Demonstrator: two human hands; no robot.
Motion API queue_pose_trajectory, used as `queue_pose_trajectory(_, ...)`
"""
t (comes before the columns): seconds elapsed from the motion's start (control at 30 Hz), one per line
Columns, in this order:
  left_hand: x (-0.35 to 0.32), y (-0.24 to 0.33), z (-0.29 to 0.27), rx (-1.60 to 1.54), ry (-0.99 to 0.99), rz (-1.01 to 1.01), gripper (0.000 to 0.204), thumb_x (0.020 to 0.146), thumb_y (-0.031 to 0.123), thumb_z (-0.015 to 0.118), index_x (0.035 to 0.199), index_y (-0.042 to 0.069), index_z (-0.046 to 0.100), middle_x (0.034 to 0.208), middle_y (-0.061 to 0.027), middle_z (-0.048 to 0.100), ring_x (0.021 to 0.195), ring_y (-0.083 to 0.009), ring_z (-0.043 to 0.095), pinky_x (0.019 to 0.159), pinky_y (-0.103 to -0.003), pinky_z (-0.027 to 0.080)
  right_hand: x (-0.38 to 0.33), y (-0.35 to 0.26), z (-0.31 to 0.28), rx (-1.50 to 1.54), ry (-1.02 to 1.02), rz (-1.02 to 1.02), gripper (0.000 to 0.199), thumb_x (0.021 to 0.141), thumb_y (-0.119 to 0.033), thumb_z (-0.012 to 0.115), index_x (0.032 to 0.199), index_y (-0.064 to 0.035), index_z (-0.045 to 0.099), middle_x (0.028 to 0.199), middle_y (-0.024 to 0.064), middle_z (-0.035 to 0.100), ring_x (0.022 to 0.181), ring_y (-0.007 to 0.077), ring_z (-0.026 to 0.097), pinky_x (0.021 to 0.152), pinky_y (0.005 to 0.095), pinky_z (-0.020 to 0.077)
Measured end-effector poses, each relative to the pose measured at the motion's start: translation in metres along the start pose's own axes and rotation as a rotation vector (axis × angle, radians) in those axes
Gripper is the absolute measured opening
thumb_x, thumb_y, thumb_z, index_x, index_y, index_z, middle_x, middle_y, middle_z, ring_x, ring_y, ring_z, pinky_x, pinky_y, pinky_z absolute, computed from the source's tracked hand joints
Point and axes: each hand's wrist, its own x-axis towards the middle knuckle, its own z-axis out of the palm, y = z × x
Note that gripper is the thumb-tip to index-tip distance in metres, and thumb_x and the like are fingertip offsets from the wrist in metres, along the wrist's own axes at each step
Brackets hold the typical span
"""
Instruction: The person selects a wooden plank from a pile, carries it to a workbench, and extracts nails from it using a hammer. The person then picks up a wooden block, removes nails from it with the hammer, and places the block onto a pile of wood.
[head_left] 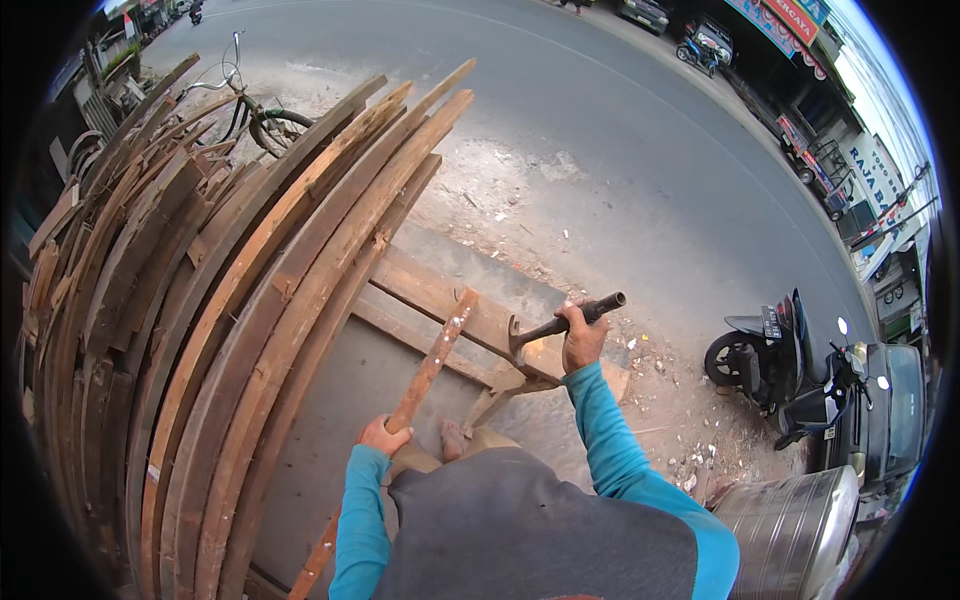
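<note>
Left hand curls round wooden slat, right hand wraps tight on metal bar; best brace slat firmly against bench beam before forcing bar.

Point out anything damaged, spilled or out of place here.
Pale scraps litter the dirt to the right of the wooden beam, looking like stray debris. The plank in the left hand carries whitish spots, so its surface looks marked.

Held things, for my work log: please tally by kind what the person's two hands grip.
Wooden strip, in the left hand: 1
Dark metal tool, in the right hand: 1
Total: 2
</note>
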Motion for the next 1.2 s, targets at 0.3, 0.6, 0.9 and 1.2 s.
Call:
queue_pose_trajectory(0.3, -0.031, 0.004, 0.024, -0.012, 0.069, -0.017, 0.069, 0.070, 0.054, 0.075, 0.119, 0.004, 0.069, 0.114, -0.0217, 0.070, 0.108, -0.0383, 0.066, 0.095, -0.045, 0.051, 0.013, -0.054, -0.095, 0.055, 0.132, -0.126, 0.021, 0.094, -0.014, 0.071, 0.083, -0.0083, 0.054, 0.069, 0.0007, 0.052, 0.062, 0.0129, 0.051, 0.066, 0.0337, 0.0491)
queue_pose_trajectory(0.6, -0.071, 0.011, 0.100, 0.118, 0.006, 0.033, 0.070, 0.070, 0.056, 0.074, 0.121, 0.008, 0.069, 0.117, -0.0221, 0.070, 0.112, -0.0418, 0.064, 0.098, -0.048, 0.050, -0.014, -0.010, -0.178, -0.129, 0.077, -0.096, 0.015, 0.093, -0.012, 0.069, 0.095, -0.0045, 0.056, 0.071, 0.0023, 0.056, 0.067, 0.0136, 0.059, 0.064, 0.0304, 0.0506)
queue_pose_trajectory(0.9, -0.084, -0.011, 0.117, 0.064, 0.113, 0.062, 0.069, 0.068, 0.057, 0.076, 0.115, 0.007, 0.072, 0.111, -0.0216, 0.071, 0.107, -0.0378, 0.067, 0.095, -0.047, 0.052, -0.049, -0.001, -0.186, -0.148, -0.105, -0.122, 0.016, 0.093, -0.014, 0.066, 0.098, -0.0040, 0.055, 0.074, 0.0032, 0.056, 0.069, 0.0142, 0.058, 0.069, 0.0312, 0.0516)
queue_pose_trajectory(1.2, -0.090, 0.019, 0.104, 0.094, 0.144, 0.055, 0.078, 0.067, 0.054, 0.079, 0.119, -0.004, 0.068, 0.111, -0.0260, 0.070, 0.105, -0.0360, 0.069, 0.094, -0.042, 0.052, -0.033, -0.014, -0.186, -0.133, -0.142, -0.083, 0.015, 0.092, -0.014, 0.066, 0.095, -0.0039, 0.056, 0.072, 0.0035, 0.056, 0.067, 0.0142, 0.058, 0.066, 0.0314, 0.0508)
